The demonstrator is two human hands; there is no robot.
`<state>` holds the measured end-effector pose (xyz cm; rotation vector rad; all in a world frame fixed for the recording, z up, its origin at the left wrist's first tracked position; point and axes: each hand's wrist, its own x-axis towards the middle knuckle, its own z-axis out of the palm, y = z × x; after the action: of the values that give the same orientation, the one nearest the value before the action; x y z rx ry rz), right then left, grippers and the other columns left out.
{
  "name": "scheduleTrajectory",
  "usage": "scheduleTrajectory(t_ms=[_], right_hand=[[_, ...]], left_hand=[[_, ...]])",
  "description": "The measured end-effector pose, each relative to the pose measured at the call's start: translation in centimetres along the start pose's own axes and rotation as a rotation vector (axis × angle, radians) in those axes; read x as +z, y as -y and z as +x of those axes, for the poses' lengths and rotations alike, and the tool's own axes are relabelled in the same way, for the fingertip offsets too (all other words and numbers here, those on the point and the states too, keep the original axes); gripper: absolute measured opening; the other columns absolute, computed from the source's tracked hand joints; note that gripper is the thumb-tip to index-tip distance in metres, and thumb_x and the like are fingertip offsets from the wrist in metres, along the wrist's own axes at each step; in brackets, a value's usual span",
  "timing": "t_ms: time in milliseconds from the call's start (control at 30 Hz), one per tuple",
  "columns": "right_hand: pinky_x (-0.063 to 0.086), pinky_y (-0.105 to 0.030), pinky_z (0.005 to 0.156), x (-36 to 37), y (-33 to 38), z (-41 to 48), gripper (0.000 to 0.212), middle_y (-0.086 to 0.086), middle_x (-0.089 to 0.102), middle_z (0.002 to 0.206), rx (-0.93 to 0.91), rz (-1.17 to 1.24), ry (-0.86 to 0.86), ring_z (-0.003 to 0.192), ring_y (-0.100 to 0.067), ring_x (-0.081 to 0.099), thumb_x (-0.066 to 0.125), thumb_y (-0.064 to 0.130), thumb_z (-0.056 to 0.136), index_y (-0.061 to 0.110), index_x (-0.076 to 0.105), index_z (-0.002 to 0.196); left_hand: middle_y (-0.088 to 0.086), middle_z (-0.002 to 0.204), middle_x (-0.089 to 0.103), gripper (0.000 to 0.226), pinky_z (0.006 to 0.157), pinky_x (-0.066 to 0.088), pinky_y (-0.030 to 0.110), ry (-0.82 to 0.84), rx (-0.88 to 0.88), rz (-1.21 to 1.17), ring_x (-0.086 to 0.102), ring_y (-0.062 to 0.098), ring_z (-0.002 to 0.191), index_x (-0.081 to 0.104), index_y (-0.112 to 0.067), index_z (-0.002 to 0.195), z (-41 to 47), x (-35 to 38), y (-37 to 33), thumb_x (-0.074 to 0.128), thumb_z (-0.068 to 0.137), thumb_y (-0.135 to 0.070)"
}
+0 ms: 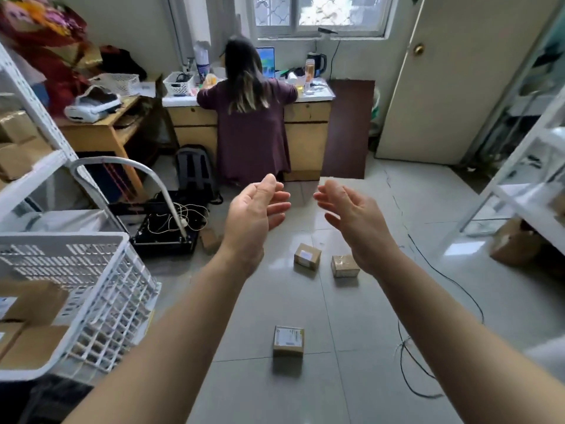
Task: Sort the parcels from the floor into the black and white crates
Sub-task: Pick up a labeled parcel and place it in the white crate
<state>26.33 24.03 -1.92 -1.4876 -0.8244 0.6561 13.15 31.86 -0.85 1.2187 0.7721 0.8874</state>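
White crate (116, 301) near left, boxes inside. Mid-floor lies the nearest parcel (288, 341); beyond, a labelled parcel (307, 255) beside a taped parcel (344, 265). Above, left hand (253, 209) and right hand (351, 215) hover empty, fingers loosely spread. Best to stoop and grip the nearest by opposite sides.

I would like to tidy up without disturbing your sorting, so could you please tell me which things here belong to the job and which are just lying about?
Belongs to the job:
nearest parcel
labelled parcel
taped parcel
white crate
black crate

Just lying about:
backpack
black cable on the floor
kettle
cardboard box at far right
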Motion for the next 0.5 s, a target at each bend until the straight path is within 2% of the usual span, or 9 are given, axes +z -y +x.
scheduleTrajectory(t_ms=[233, 500], right_hand=[[0.045, -0.043, 0.102, -4.2, -1.6, 4.0, 0.026, 0.003, 0.067, 0.104, 0.047, 0.01, -0.083, 0.106, -0.012, 0.061, 0.047, 0.05, 0.092, 0.029, 0.062, 0.091], [0.044, -0.042, 0.103, -3.0, -3.4, 12.3, 0.025, 0.001, 0.067, 0.104, 0.108, 0.037, -0.156, 0.105, -0.014, 0.062, 0.049, 0.046, 0.093, 0.025, 0.062, 0.092]], left_hand=[[0.007, 0.097, 0.064, 0.032, 0.091, 0.051, 0.041, -0.005, -0.04, 0.015, 0.064, 0.02, 0.091, 0.061, -0.012, 0.098, 4.4, 2.7, 1.8, 0.044, 0.098, -0.039], [0.006, 0.091, 0.065, 0.032, 0.089, 0.051, 0.04, -0.065, -0.064, -0.055, 0.064, 0.021, 0.087, 0.062, -0.012, 0.093, 14.8, 0.6, 3.1, 0.044, 0.098, -0.038]])
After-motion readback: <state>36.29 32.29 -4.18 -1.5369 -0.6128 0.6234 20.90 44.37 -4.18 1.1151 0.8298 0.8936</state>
